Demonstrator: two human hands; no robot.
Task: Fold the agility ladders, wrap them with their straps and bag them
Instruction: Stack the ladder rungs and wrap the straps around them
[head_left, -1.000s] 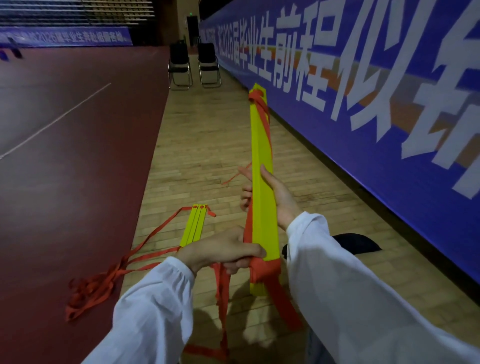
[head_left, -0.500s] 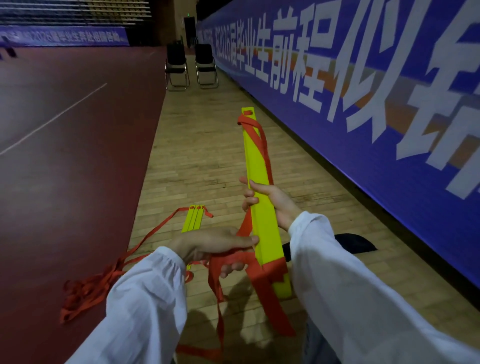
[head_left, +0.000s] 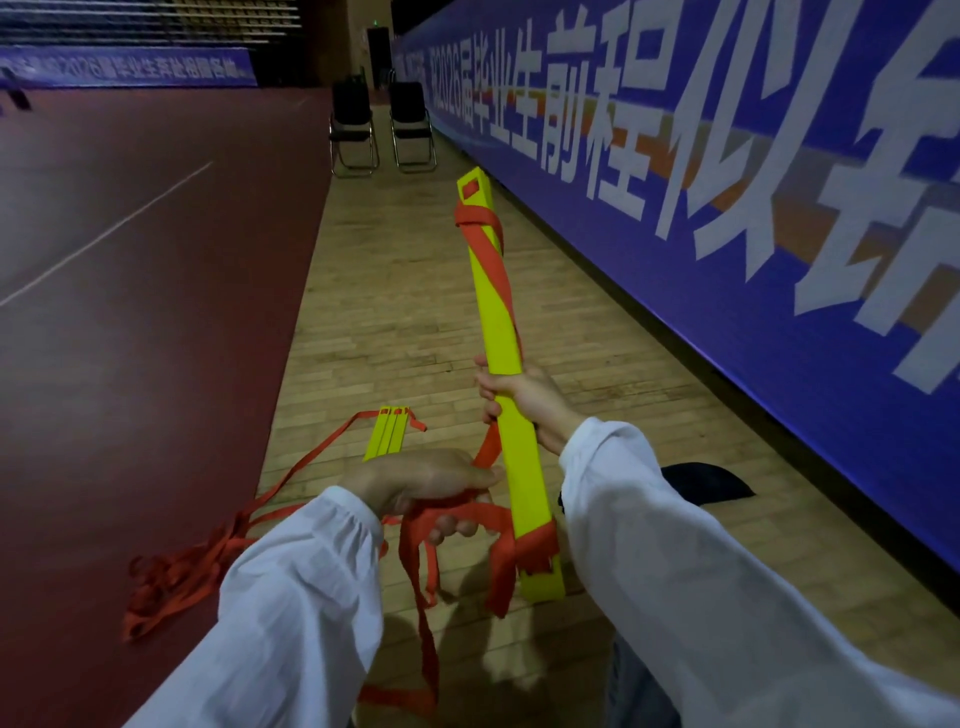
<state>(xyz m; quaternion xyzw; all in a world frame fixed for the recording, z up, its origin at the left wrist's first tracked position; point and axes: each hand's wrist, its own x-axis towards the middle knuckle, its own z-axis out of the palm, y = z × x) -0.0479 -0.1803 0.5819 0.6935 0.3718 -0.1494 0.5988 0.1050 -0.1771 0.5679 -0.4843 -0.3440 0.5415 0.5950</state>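
The person holds a folded agility ladder (head_left: 493, 322), a long bundle of yellow rungs, in front of the body. It is tilted, its far end pointing up and away toward the blue banner (head_left: 753, 322), its near end low between the two white sleeves. The right hand (head_left: 540, 402) grasps the bundle around its middle; the fingers are curled round the yellow rungs from behind. An orange strap (head_left: 480, 228) is wound around the bundle: it makes a band near the far end, runs diagonally down along the right edge toward the right hand, and makes another band near the near end. The left hand (head_left: 426, 483), just beside the lower part of the bundle, is clenched around several loose turns of this strap, and more of the strap hangs down from it to the wooden floor (head_left: 395, 312). A second folded ladder (head_left: 387, 434) lies flat on the wooden floor beyond the left hand, and its orange straps lead to the left into a tangled heap (head_left: 171, 577) on the dark red court surface (head_left: 130, 312). A black bag (head_left: 711, 480) lies on the floor to the right, partly hidden by the right sleeve. Far away, near the banner, two black folding chairs (head_left: 353, 130) stand side by side.
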